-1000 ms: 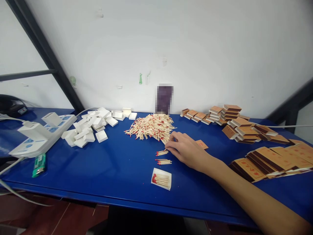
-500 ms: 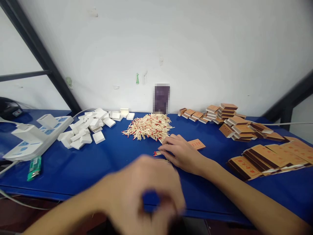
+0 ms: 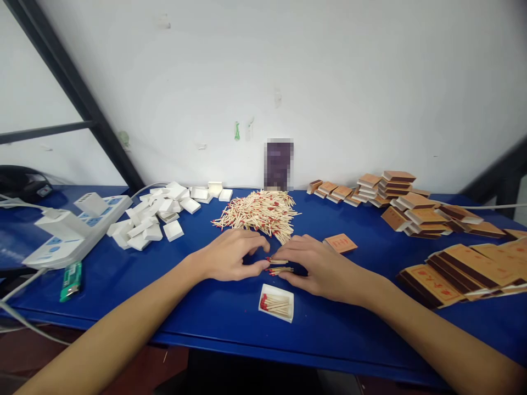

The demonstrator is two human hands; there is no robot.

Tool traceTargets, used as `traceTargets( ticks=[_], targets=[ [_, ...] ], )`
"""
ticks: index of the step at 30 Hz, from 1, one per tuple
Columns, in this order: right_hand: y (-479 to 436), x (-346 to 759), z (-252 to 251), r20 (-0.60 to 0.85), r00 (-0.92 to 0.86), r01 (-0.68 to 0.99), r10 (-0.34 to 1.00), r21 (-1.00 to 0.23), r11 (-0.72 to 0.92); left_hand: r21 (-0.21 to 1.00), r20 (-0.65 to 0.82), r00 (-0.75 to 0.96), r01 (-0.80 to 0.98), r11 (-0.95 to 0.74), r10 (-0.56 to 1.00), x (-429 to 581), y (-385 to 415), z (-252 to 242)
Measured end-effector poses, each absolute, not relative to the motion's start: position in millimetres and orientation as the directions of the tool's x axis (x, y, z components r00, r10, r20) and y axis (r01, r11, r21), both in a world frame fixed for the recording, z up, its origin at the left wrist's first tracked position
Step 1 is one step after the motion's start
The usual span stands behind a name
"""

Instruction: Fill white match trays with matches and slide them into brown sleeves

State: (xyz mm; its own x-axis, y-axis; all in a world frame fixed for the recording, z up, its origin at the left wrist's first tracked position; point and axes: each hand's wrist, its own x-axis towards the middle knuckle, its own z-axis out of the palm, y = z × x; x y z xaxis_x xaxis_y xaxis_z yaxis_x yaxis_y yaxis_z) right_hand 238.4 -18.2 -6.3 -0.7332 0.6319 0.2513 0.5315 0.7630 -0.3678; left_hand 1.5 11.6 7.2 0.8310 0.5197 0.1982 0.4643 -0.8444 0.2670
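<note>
Head view: loose matches (image 3: pixel 278 265) lie between both hands' grip.

Setting: small hand-assembly workshop for matchbox packing. Evidence: blue counter (image 3: pixel 173 307) against a bare, scuffed white wall (image 3: pixel 329 82), with materials sorted by type. Far centre, loose heap of red-tipped matches (image 3: pixel 257 213). Far left, pile of empty white inner trays (image 3: pixel 152 215). Far right, stacks of brown matchbox sleeves (image 3: pixel 395 200); near right, flattened sleeves (image 3: pixel 461 269) fanned in rows. One tray part-filled with matches (image 3: pixel 276 303) at the near edge. White power strip (image 3: pixel 66 233) and green lighter (image 3: pixel 71 274) at left. Dark metal frame bars (image 3: pixel 78 93) cross the wall.
</note>
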Motion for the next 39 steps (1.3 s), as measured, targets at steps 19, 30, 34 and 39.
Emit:
traceTargets(
  ticks=[19,30,34,39],
  targets=[
    [-13.4,229.9,-22.5,0.387,-0.619,0.555,0.684,-0.401,0.729,0.235,0.167,0.782,0.560,-0.795,0.600,16.6,8.7,-0.1],
    [-24.8,227.5,-10.3,0.464,-0.547,0.483,0.697,-0.504,0.716,0.322,0.189,0.803,0.493,-0.808,0.565,15.2,1.4,8.9],
    [-43.1,230.3,10.9,0.372,-0.568,0.432,0.734,-0.625,0.650,0.450,0.266,0.832,0.339,-0.826,0.486,9.7,-3.3,16.8],
    [-57.1,232.0,19.1,0.114,-0.644,0.521,0.757,-0.660,0.542,0.482,0.266,0.834,0.319,-0.816,0.483,5.5,1.1,15.9]
  ],
)
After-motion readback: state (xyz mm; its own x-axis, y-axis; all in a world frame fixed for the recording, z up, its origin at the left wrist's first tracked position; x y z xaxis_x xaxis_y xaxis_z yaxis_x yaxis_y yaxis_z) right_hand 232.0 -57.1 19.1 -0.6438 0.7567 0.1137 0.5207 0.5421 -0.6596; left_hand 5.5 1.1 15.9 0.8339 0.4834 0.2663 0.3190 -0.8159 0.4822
